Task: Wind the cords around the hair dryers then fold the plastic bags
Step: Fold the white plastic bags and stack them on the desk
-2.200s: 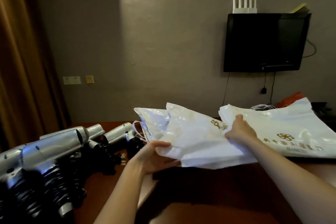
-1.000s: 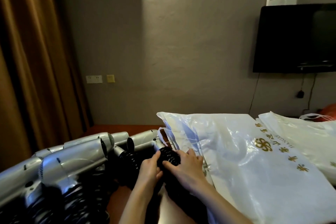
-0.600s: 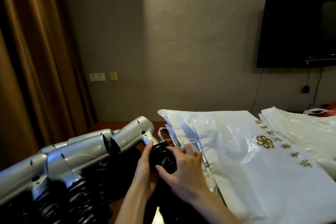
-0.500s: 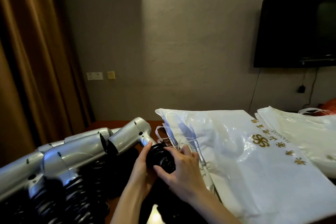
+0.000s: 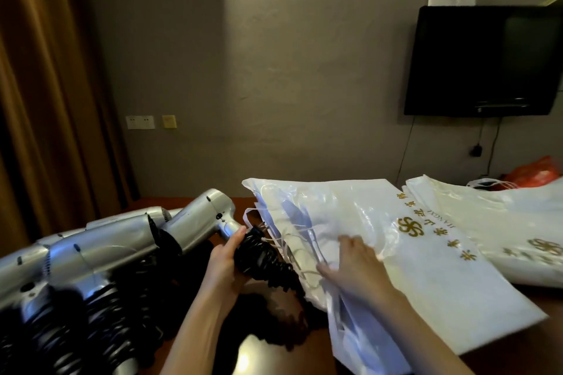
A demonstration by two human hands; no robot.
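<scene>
Hair dryer (image 5: pixel 201 216) handle hidden under coiled cord (image 5: pixel 262 256)

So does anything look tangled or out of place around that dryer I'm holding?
Yes. The white bag's thin handles lie looped over the coiled cord of the hair dryer in your left hand.

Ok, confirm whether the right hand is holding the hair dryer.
No: the right hand rests open on the bag, while the left hand grips the hair dryer.
</scene>
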